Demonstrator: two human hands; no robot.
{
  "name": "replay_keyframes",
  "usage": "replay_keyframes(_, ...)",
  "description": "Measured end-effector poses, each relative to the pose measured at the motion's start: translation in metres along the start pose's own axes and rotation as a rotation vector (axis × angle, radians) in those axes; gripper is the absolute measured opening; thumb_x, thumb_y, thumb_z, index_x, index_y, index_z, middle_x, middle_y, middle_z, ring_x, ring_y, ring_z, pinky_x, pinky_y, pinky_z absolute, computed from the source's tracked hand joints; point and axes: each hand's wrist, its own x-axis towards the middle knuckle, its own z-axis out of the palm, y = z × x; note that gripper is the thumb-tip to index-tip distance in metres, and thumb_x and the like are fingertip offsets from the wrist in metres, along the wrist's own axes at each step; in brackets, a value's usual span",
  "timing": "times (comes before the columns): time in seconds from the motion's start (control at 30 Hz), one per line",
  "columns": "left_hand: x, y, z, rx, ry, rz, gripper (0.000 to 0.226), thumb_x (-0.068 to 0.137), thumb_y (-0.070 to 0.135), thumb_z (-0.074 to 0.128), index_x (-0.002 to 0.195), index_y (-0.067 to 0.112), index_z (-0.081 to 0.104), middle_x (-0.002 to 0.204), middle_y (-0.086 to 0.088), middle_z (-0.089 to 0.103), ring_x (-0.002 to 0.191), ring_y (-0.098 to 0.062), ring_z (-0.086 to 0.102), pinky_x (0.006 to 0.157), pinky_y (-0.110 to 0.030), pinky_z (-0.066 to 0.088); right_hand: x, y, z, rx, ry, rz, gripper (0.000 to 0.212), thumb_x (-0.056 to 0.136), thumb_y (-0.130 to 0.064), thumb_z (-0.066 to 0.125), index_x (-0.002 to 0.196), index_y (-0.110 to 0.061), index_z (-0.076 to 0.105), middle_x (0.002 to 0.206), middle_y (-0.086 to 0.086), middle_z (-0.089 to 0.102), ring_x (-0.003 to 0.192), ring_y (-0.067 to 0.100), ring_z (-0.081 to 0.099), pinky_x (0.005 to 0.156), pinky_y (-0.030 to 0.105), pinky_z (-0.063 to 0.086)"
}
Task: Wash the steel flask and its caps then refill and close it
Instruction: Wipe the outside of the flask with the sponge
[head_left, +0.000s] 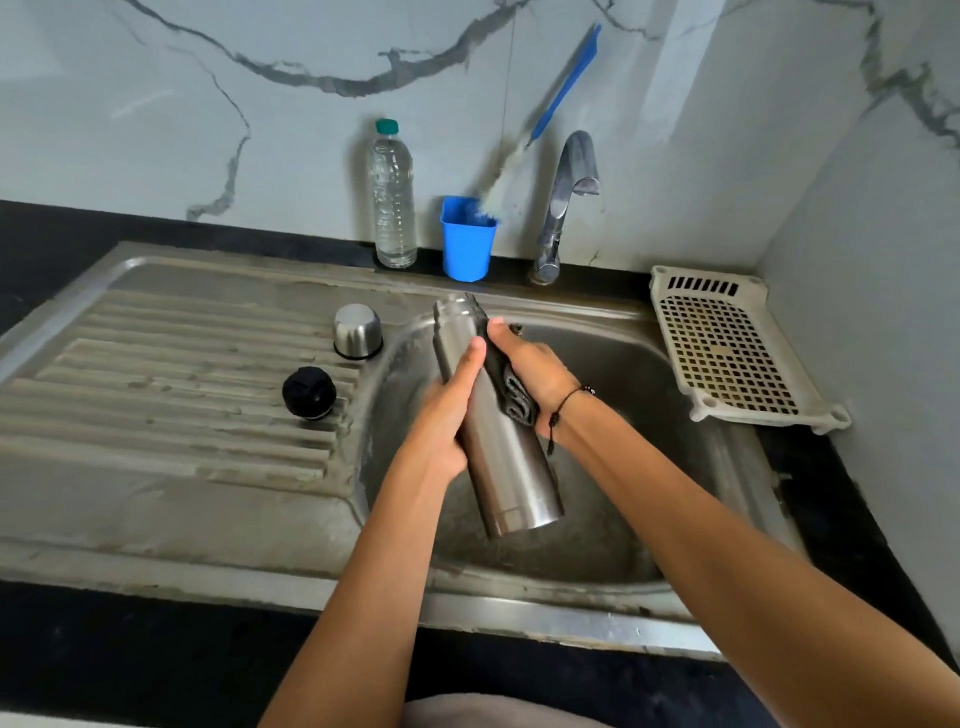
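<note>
Head cam: the open steel flask (496, 436) is tilted over the sink (644, 374) bowl. Left hand (447, 415) has its fingers curled round the flask's middle. Right hand (530, 371) presses a dark cloth (517, 397) against its side, fingers wrapped over it. Steel cap (357, 331) and black stopper (309, 392) sit on the drainboard.

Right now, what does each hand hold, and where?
Left hand grips the flask around its middle; right hand presses a dark cloth against its upper side.

plastic water bottle (394, 200), blue cup (466, 244) holding brush (540, 124), white rack (727, 348)
</note>
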Motion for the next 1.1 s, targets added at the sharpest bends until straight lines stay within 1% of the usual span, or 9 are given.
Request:
replay_keyframes(0.17,0.002,0.002,0.006,-0.011,0.047,-0.025,0.052,0.065,0.050,0.078,0.100,0.013,0.071,0.093,-0.013,0.074,0.087,-0.027,0.071,0.086,-0.046,0.055,-0.021,0.019,-0.012,0.018,-0.019,0.044,0.068,0.077,-0.064,0.061,0.110,-0.005,0.065,0.100,0.015,0.072,0.093,0.029,0.069,0.089,0.045,0.054)
replay_keyframes(0.27,0.005,0.005,0.008,-0.044,0.115,-0.043,0.063,0.054,0.056,0.078,0.099,0.013,0.068,0.096,-0.014,0.073,0.087,-0.028,0.071,0.085,-0.047,0.055,-0.035,0.028,-0.022,-0.003,-0.105,0.095,0.073,0.074,-0.067,0.062,0.113,-0.006,0.064,0.103,0.015,0.071,0.096,0.030,0.068,0.090,0.045,0.053)
replay_keyframes(0.43,0.001,0.004,0.016,-0.130,0.186,-0.023,0.043,0.068,0.050,0.075,0.090,0.014,0.065,0.095,-0.011,0.071,0.084,-0.025,0.069,0.080,-0.041,0.057,-0.051,0.030,-0.041,0.196,-0.226,0.161,0.049,0.083,-0.053,0.053,0.103,-0.010,0.066,0.094,0.010,0.071,0.082,0.020,0.067,0.088,0.034,0.052)
replay_keyframes(0.53,-0.007,0.006,0.029,-0.289,0.218,-0.024,0.041,0.073,0.049,0.072,0.095,0.016,0.062,0.090,-0.007,0.069,0.080,-0.023,0.067,0.071,-0.037,0.055,-0.057,0.032,-0.060,0.534,-0.173,0.154,0.049,0.079,-0.050,0.055,0.098,-0.008,0.072,0.099,0.013,0.071,0.088,0.023,0.069,0.082,0.036,0.057)
replay_keyframes(0.67,-0.006,0.010,0.039,-0.426,0.262,-0.011,0.055,0.073,0.051,0.072,0.110,0.019,0.047,0.102,-0.005,0.063,0.090,-0.022,0.063,0.083,-0.044,0.054,-0.065,0.050,-0.057,0.934,0.132,-0.095,0.038,0.087,-0.043,0.053,0.101,-0.012,0.069,0.120,0.012,0.064,0.114,0.027,0.058,0.106,0.046,0.040)
replay_keyframes(0.73,-0.007,0.005,0.042,-0.407,0.272,-0.025,0.052,0.074,0.049,0.073,0.109,0.019,0.047,0.103,-0.006,0.062,0.090,-0.022,0.062,0.081,-0.043,0.054,-0.068,0.052,-0.043,0.753,0.429,-0.344,0.033,0.083,-0.042,0.055,0.102,-0.018,0.068,0.116,0.004,0.065,0.115,0.020,0.058,0.107,0.039,0.040)
replay_keyframes(0.83,-0.009,-0.001,0.042,-0.449,0.244,-0.060,0.047,0.076,0.047,0.072,0.108,0.016,0.056,0.104,-0.008,0.066,0.089,-0.024,0.065,0.077,-0.042,0.055,-0.075,0.058,-0.028,0.108,0.679,-0.713,0.037,0.083,-0.041,0.049,0.109,-0.020,0.064,0.111,-0.002,0.062,0.104,0.005,0.056,0.093,0.017,0.041)
replay_keyframes(0.93,-0.006,0.001,0.038,-0.423,0.232,-0.074,0.038,0.075,0.049,0.072,0.094,0.018,0.059,0.100,-0.008,0.069,0.088,-0.025,0.066,0.084,-0.045,0.054,-0.071,0.069,-0.031,-0.178,0.673,-0.879,0.030,0.085,-0.036,0.044,0.096,-0.013,0.060,0.090,0.003,0.058,0.082,0.013,0.053,0.076,0.029,0.042)
replay_keyframes(1.1,-0.001,0.008,0.026,-0.401,0.252,-0.110,0.051,0.069,0.050,0.073,0.106,0.017,0.060,0.096,-0.007,0.070,0.086,-0.025,0.067,0.077,-0.042,0.056,-0.068,0.046,-0.030,-0.254,0.658,-0.909,0.035,0.088,-0.036,0.041,0.065,-0.009,0.046,0.058,-0.006,0.042,0.057,0.010,0.038,0.056,0.029,0.031)
